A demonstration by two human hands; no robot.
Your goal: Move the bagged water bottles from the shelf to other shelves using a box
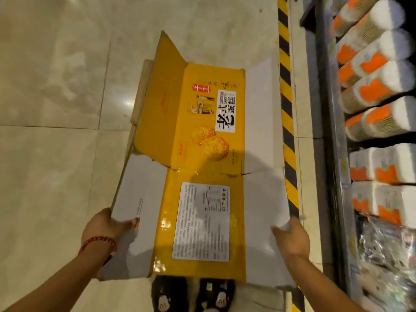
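Below the two gripping hands lies pale tiled floor (56,109). Left hand (105,228) and right hand (290,239) clasp the flattened yellow box (202,154) by its near corners. Right of them, striped tape (287,104) edges shelves of orange-and-white packs (371,64); black slippers (193,293) beneath.

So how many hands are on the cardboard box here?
2. The left hand grips the box at its near left edge, and the right hand grips its near right edge. Fingers under the cardboard are hidden.
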